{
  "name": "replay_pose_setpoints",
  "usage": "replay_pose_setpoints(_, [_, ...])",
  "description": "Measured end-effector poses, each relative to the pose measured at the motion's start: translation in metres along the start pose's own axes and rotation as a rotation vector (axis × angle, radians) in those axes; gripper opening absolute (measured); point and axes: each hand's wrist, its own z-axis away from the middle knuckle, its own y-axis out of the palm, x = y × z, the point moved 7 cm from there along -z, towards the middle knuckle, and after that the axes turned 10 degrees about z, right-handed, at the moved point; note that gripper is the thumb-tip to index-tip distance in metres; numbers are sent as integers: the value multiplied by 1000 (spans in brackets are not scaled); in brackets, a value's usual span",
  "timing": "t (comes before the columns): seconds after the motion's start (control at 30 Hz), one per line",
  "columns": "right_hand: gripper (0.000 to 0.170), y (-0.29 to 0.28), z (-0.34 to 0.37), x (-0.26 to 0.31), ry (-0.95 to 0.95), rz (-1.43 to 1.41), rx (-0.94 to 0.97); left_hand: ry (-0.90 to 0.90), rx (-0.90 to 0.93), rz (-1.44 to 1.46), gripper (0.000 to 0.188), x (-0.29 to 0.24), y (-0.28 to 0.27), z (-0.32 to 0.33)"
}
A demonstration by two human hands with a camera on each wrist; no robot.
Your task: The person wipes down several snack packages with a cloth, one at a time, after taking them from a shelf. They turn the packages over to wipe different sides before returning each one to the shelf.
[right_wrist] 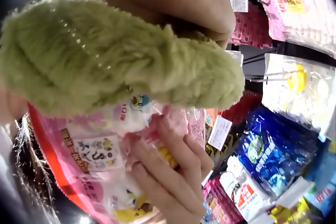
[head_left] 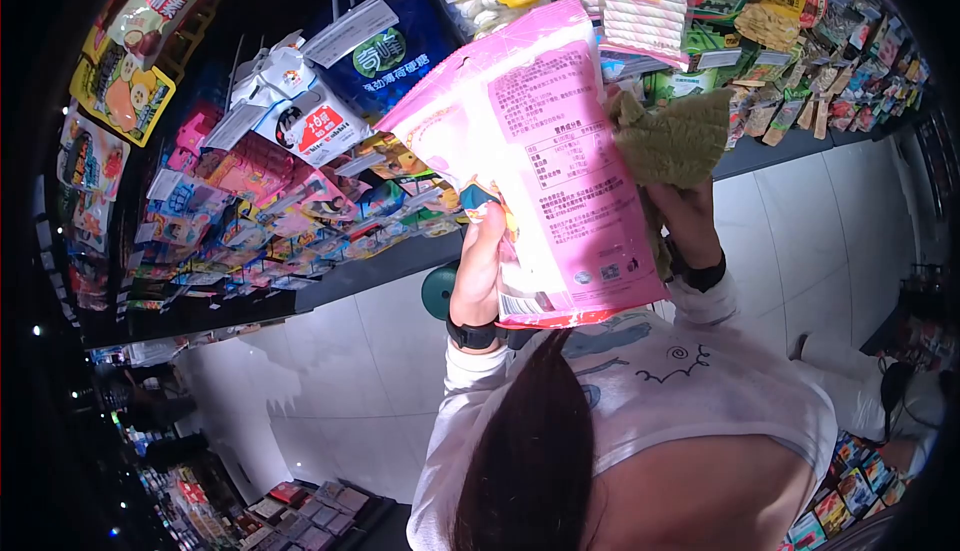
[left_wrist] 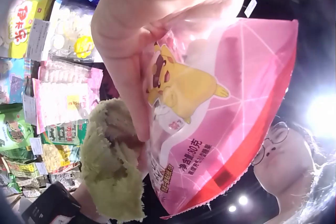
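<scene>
A pink candy bag (head_left: 570, 171), its back panel of printed text turned up, is held before the chest. My left hand (head_left: 480, 261) grips its left side, thumb on the printed face; in the right wrist view the left fingers (right_wrist: 168, 166) spread across its other side. A cartoon yellow character shows on the bag (left_wrist: 210, 108) in the left wrist view. By the bag's right edge, my right hand (head_left: 690, 221) holds a fuzzy green cloth-like piece (head_left: 680, 136), which hides most of its fingers. The green piece (right_wrist: 121, 56) overlaps the bag in the right wrist view.
Hanging racks of packaged sweets stand in front, with a white rabbit-candy bag (head_left: 310, 116) and a blue mint-candy bag (head_left: 380, 56). Price tags (head_left: 350, 31) jut out on hooks. Pale floor tiles (head_left: 340, 361) lie below, with a round green object (head_left: 438, 291) near the left wrist.
</scene>
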Motion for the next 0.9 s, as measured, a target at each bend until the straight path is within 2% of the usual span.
replay_pose_setpoints(0.13, [39, -1, 16, -2, 41, -121, -27, -23, -17, 35, 55, 4, -4, 1])
replay_pose_setpoints(0.2, [43, 11, 12, -2, 160, -597, 105, -17, -14, 16, 55, 2, -5, -1])
replay_pose_setpoints(0.27, [47, 13, 14, -1, 155, -634, 192, 11, -29, -25, 55, 1, -5, 0])
replay_pose_setpoints(0.4, [47, 9, 31, 12, -67, -9, 267, 35, -49, -77, 56, -2, -8, 2])
replay_pose_setpoints(0.43, [45, 9, 33, 16, -51, -12, 291, 34, -48, -90, 56, -5, -8, 3])
replay_pose_setpoints(0.53, [23, 15, 32, 38, -216, 104, 289, 34, -55, -92, 57, -6, -10, 5])
replay_pose_setpoints(0.6, [23, 19, 33, 56, -688, 313, 422, 41, -63, -109, 57, -9, -7, 7])
replay_pose_setpoints(0.63, [17, 25, 33, 62, -656, 417, 411, 66, -56, -144, 56, -10, -6, 7])
replay_pose_setpoints(0.73, [8, 43, 30, 78, -837, 570, 493, 105, -20, -257, 53, -12, -6, 11])
replay_pose_setpoints(0.77, [6, 48, 28, 81, -822, 637, 537, 96, 7, -303, 52, -11, -10, 13])
replay_pose_setpoints(0.9, [17, 61, 26, 81, -895, 819, 603, 102, 31, -389, 50, -12, -6, 18])
